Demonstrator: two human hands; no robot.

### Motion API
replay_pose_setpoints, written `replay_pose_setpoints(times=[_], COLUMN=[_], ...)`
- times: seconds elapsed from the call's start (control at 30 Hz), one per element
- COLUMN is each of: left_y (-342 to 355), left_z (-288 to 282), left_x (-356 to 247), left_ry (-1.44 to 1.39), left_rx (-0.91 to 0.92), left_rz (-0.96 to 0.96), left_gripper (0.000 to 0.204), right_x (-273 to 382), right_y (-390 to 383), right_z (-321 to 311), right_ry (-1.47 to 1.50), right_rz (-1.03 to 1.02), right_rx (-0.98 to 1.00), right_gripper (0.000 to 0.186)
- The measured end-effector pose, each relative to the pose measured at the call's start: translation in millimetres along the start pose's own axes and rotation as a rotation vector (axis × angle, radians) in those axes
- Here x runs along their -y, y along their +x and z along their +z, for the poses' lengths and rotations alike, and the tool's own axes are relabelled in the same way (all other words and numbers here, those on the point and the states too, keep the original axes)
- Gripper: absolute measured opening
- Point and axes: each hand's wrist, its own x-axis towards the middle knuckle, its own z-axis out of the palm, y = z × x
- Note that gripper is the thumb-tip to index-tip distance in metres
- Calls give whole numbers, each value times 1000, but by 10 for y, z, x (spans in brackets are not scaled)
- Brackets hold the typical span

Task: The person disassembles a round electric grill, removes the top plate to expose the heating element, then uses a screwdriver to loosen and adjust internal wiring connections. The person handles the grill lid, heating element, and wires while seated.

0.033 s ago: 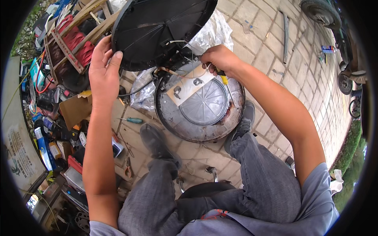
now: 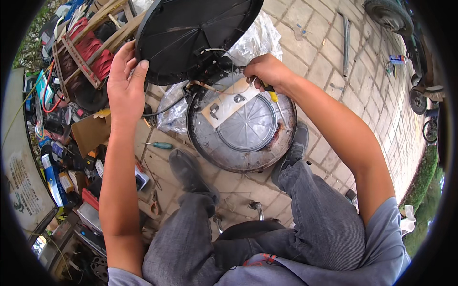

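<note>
A person's left hand (image 2: pixel 127 78) holds up a round black cover (image 2: pixel 179 35) by its left edge, thumb on the ribbed underside, fingers curled around the rim. The cover tilts over the back edge of a round metal base (image 2: pixel 229 159) on the paving (image 2: pixel 322 102). The right hand (image 2: pixel 268 74) is closed around a yellow-and-black screwdriver (image 2: pixel 273 97), its thin shaft slanting over the base's right side. Its fingertips are near thin wires (image 2: pixel 215 89) at the base's back edge; whether they pinch one, I cannot tell.

The base is dull grey metal, with raised rings, spokes like a wheel and brown rust toward its right edge. A flat, pale strip (image 2: pixel 228 106) bearing two dark fittings lies across its back left part. Grey shoes (image 2: pixel 187 167) stand close to its front left and right edges. Rightward, rough rectangular bricks give broad room; leftward, crowded boxes and tools leave a narrow lane holding a teal screwdriver (image 2: pixel 163 145). Crinkled clear plastic (image 2: pixel 263 39) bunches behind the base.
</note>
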Motion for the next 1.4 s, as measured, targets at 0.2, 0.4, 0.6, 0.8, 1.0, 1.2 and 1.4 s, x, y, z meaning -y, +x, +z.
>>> replay_pose_setpoints(times=[0.2,0.4,0.6,0.8,1.0,1.2,1.4], left_y=[56,131,210,364,540,694,723], left_z=[150,308,409,493,468,339,214], left_x=[-90,-234,-357,-385,-331,-172,-123], left_ry=[-42,105,88,94,115,71,71], left_rx=[99,119,157,267,294,288,290], left_rz=[-16,23,39,50,17,-43,-73], left_gripper=[45,43,44,47,47,50,51], right_x=[-143,-296,-329,-463,-406,-410,-455], right_y=[-59,-134,-184,-177,-196,-273,-335], right_z=[-69,-60,-28,-43,-24,-13,-19], right_ry=[-38,61,102,203,237,219,111], right_rz=[83,128,149,119,109,154,191], right_rx=[61,54,103,95,88,131,164], right_gripper=[16,10,35,35,41,49,49])
